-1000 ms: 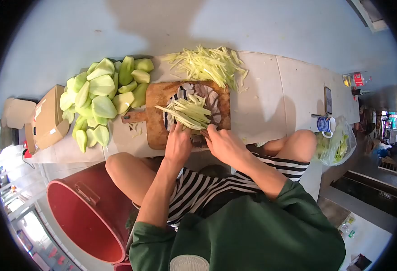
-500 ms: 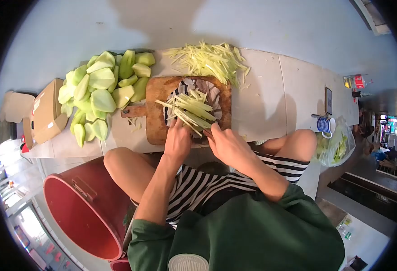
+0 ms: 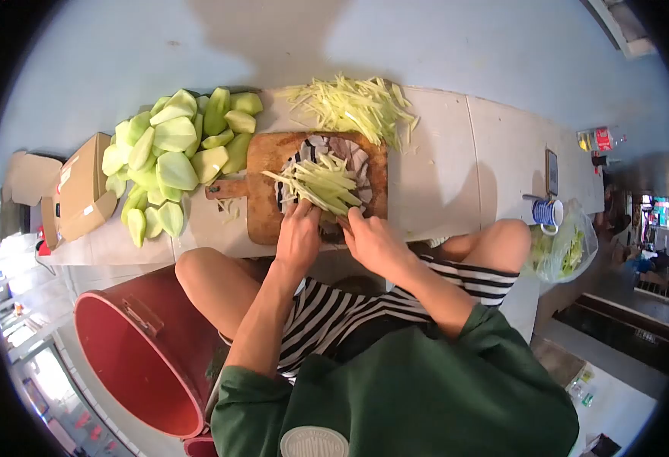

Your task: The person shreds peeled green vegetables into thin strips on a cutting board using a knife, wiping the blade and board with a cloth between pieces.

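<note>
My left hand [image 3: 299, 234] has its fingers curled down at the near edge of a heap of pale green cut strips [image 3: 321, 181]. The heap lies on a crumpled striped cloth [image 3: 361, 164] on a wooden cutting board [image 3: 264, 156]. Close on the right, my right hand [image 3: 374, 242] is closed, its fingertips near those of the left. A thin dark edge shows by its fingers, too small to name. What either hand grips is mostly hidden beneath the fingers and strips.
Peeled pale green pieces [image 3: 174, 133] are piled left of the board, beside an open cardboard box [image 3: 83, 190]. More shreds [image 3: 350, 107] lie behind it. To the right are a phone [image 3: 552, 174], a mug [image 3: 548, 214] and a plastic bag [image 3: 578, 247]. A red bin [image 3: 152, 327] stands below left.
My right hand has shifted slightly left and up, closer to my left hand. Long strips that stuck out over the near edge between the hands now lie less far forward.
</note>
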`<state>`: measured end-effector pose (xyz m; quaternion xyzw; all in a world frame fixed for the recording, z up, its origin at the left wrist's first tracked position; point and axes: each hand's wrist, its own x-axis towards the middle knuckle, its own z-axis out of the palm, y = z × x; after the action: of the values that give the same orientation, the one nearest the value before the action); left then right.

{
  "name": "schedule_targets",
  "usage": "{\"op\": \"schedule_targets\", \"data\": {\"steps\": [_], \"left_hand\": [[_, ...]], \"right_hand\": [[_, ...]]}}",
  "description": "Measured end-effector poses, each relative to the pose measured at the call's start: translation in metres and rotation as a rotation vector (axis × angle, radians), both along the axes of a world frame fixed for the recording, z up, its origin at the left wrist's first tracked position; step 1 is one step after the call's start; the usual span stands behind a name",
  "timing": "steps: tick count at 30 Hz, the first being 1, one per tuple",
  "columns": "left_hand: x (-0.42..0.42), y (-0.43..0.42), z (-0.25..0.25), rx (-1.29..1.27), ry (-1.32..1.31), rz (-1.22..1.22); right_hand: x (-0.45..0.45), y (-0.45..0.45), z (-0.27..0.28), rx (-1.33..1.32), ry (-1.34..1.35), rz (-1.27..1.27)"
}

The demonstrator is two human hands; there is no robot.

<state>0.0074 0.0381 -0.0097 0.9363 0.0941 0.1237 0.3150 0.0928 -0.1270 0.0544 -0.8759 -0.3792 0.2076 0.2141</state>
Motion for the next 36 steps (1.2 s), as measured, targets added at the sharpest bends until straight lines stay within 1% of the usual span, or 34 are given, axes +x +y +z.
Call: {"op": "schedule_targets", "data": {"steps": [2, 5, 7, 8, 11, 14, 17, 19, 20, 22, 24, 25, 27, 29, 31, 33, 36], "left_hand": [[0.007, 0.002, 0.001, -0.005, -0.022, 0.010], [-0.001, 0.000, -0.003, 0.005, -0.014, -0.003], [-0.001, -0.001, -0.005, -0.019, 0.040, 0.007], [-0.002, -0.001, -0.006, -0.004, 0.024, 0.017], [-0.002, -0.001, -0.005, -0.005, -0.008, 0.011], [-0.002, -0.003, 0.001, -0.023, -0.053, 0.027], [-0.003, -0.002, -0.005, -0.024, 0.008, 0.023], [0.000, 0.001, -0.004, -0.022, -0.032, 0.024], [0.001, 0.002, -0.004, -0.012, -0.045, 0.027], [-0.006, -0.003, -0.006, -0.011, -0.037, 0.017], [-0.004, -0.003, -0.009, -0.014, -0.058, 0.028], [-0.008, -0.005, -0.010, -0.024, -0.046, 0.031], [-0.005, -0.003, -0.009, -0.041, -0.051, 0.040], [-0.008, -0.003, -0.012, -0.037, -0.034, 0.031], [-0.011, -0.001, -0.012, -0.027, -0.009, 0.026], [-0.006, -0.002, -0.015, -0.014, -0.079, 0.036], [-0.008, -0.001, -0.016, -0.026, -0.064, 0.032]], "right_hand": [[0.006, 0.000, 0.010, 0.016, -0.012, -0.001], [-0.001, -0.002, 0.029, -0.050, 0.075, 0.008], [-0.003, 0.002, 0.003, -0.031, 0.066, 0.000], [-0.001, 0.003, -0.008, -0.011, 0.050, -0.010], [-0.002, -0.001, -0.004, 0.015, 0.063, -0.008], [-0.003, -0.004, 0.032, -0.010, 0.078, 0.008], [-0.005, -0.003, 0.003, 0.039, 0.069, -0.012], [0.000, 0.005, -0.008, 0.067, 0.047, 0.007], [0.000, 0.004, -0.010, 0.041, 0.030, -0.006], [-0.011, 0.001, 0.010, 0.005, 0.032, -0.033], [-0.007, 0.002, 0.030, -0.085, 0.113, -0.035], [-0.012, 0.000, 0.026, -0.096, 0.124, -0.033], [-0.010, 0.000, 0.014, -0.009, 0.034, -0.014], [-0.013, -0.002, -0.009, 0.009, 0.026, -0.021], [-0.013, 0.005, -0.005, 0.032, 0.026, -0.024], [-0.010, 0.004, 0.012, -0.038, 0.079, -0.013], [-0.012, 0.002, 0.029, -0.036, 0.130, -0.029]]}}
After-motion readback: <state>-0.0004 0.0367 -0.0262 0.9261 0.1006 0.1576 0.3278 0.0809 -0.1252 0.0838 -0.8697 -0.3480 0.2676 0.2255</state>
